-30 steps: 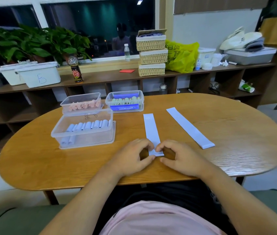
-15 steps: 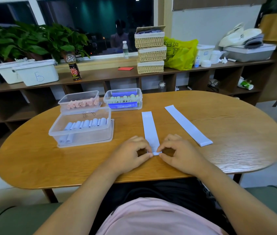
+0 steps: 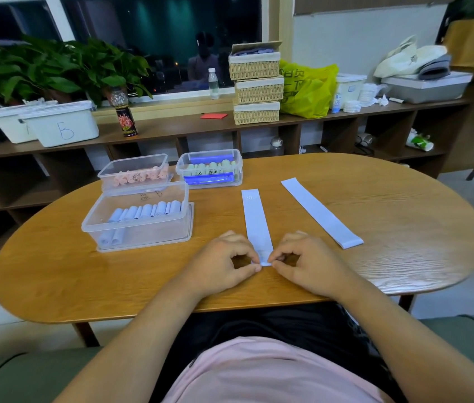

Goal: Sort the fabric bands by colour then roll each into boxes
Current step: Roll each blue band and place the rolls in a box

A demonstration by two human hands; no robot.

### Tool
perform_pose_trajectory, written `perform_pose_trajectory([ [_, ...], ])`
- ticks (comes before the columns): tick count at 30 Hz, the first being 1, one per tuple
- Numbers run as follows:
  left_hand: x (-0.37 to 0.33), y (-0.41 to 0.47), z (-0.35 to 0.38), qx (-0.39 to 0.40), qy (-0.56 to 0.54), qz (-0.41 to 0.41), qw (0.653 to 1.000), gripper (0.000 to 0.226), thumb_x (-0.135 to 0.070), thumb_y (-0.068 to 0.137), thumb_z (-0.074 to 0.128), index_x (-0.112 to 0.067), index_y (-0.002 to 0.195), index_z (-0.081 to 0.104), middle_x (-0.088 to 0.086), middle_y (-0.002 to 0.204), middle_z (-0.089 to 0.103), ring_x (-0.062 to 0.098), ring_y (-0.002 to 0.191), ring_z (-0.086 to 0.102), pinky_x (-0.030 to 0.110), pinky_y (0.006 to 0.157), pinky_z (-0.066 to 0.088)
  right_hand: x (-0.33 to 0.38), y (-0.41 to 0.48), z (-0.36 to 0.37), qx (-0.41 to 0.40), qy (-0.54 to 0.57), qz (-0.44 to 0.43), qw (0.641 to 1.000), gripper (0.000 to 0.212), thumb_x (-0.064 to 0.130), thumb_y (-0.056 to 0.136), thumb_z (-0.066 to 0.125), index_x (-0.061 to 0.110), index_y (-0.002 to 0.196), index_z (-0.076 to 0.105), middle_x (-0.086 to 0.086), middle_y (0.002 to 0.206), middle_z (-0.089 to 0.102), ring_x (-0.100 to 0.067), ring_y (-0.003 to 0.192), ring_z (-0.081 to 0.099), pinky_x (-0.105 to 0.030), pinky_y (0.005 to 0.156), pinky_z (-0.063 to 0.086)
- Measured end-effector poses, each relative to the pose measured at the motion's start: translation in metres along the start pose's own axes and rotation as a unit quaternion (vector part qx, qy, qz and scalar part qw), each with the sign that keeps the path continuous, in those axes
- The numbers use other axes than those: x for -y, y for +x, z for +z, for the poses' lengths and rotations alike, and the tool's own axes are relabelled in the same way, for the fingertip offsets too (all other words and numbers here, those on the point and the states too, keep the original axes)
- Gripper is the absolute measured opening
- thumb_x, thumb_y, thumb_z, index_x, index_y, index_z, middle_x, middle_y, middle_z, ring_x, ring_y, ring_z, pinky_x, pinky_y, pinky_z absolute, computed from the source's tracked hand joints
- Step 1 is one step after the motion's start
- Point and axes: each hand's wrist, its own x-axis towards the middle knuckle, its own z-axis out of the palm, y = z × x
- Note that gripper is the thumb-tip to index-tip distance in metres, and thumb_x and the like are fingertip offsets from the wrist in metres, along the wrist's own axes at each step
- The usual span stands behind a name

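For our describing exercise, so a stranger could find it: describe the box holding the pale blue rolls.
Find the oval wooden table. Three clear plastic boxes stand on its left side; take the largest box, nearest the person. Unlike the pink-roll box and green-roll box behind it, it holds pale blue rolls.

An oval wooden table (image 3: 389,216) filled the near ground. Behind it a long brown shelf unit (image 3: 171,128) ran along the far wall. Leafy green plants (image 3: 55,71) sat far left, with a white plastic bin marked B (image 3: 61,128) in front. A dark red-labelled bottle (image 3: 125,119) stood just right of the bin. Three stacked wicker baskets (image 3: 256,88) stood at centre, a yellow-green plastic bag (image 3: 308,88) just beside them on the right.
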Motion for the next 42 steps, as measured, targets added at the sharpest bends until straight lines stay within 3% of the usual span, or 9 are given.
perform_pose_trajectory([
  [4,0.0,-0.001,0.002,-0.016,0.033,0.007,0.999,0.01,-0.037,0.094,0.079,-0.032,0.103,0.08,-0.017,0.103,0.069,0.01,0.105,0.058,0.034,0.09,0.051,-0.001,0.001,0.002,0.003,-0.029,-0.012,1.0,0.008,0.027,0.096,0.074,0.034,0.097,0.08,0.018,0.092,0.065,-0.006,0.096,0.056,-0.025,0.088,0.046],
  [11,0.001,-0.004,0.004,-0.029,0.102,0.006,0.994,0.027,-0.05,0.098,0.07,-0.032,0.114,0.082,-0.021,0.104,0.066,0.005,0.104,0.054,0.036,0.084,0.054,-0.001,-0.001,0.004,-0.005,-0.1,-0.02,0.995,0.017,0.036,0.102,0.064,0.034,0.108,0.08,0.022,0.099,0.057,-0.003,0.106,0.044,-0.017,0.09,0.04],
  [18,-0.003,-0.005,0.003,-0.038,0.169,0.026,0.984,0.031,-0.049,0.098,0.068,-0.028,0.117,0.082,-0.013,0.121,0.068,0.008,0.116,0.055,0.032,0.091,0.055,0.003,-0.003,0.006,0.0,-0.156,-0.035,0.987,0.029,0.025,0.1,0.059,0.029,0.126,0.072,0.017,0.122,0.059,-0.009,0.116,0.047,-0.021,0.103,0.04],
  [21,-0.002,-0.005,0.003,-0.033,0.178,0.012,0.983,0.035,-0.053,0.099,0.066,-0.03,0.119,0.082,-0.011,0.127,0.067,0.01,0.12,0.054,0.035,0.095,0.055,0.005,-0.003,0.004,0.034,-0.141,-0.063,0.987,0.031,0.014,0.098,0.059,0.029,0.123,0.072,0.018,0.119,0.061,-0.008,0.116,0.05,-0.019,0.103,0.038],
  [29,-0.009,-0.005,0.0,-0.019,0.176,-0.06,0.982,0.059,-0.063,0.1,0.057,-0.029,0.148,0.06,-0.016,0.144,0.055,0.003,0.133,0.043,0.028,0.109,0.044,0.001,0.003,0.004,0.057,-0.161,-0.026,0.985,0.04,0.023,0.101,0.053,0.031,0.138,0.067,0.02,0.132,0.063,-0.007,0.126,0.046,-0.033,0.109,0.043],
  [35,-0.011,-0.004,-0.003,-0.019,0.162,-0.034,0.986,0.041,-0.044,0.102,0.06,-0.03,0.141,0.058,-0.018,0.134,0.057,0.003,0.126,0.048,0.026,0.103,0.046,0.0,0.01,0.006,0.06,-0.187,-0.01,0.98,0.043,0.028,0.102,0.05,0.034,0.142,0.063,0.02,0.129,0.055,-0.009,0.128,0.042,-0.038,0.106,0.043],
  [38,-0.011,-0.002,-0.002,0.003,0.171,-0.019,0.985,0.036,-0.041,0.103,0.056,-0.031,0.137,0.061,-0.019,0.131,0.059,0.003,0.124,0.049,0.028,0.103,0.046,0.0,0.013,0.007,0.055,-0.207,-0.011,0.977,0.043,0.031,0.103,0.047,0.035,0.143,0.063,0.018,0.119,0.05,-0.01,0.117,0.044,-0.037,0.097,0.046],
  [42,-0.006,0.002,0.0,0.007,0.182,-0.044,0.982,0.039,-0.045,0.105,0.05,-0.033,0.141,0.059,-0.02,0.133,0.06,0.003,0.127,0.046,0.034,0.106,0.046,-0.002,0.019,0.008,0.053,-0.227,-0.001,0.972,0.046,0.031,0.104,0.046,0.033,0.149,0.056,0.016,0.123,0.054,-0.012,0.119,0.045,-0.038,0.095,0.045],
])
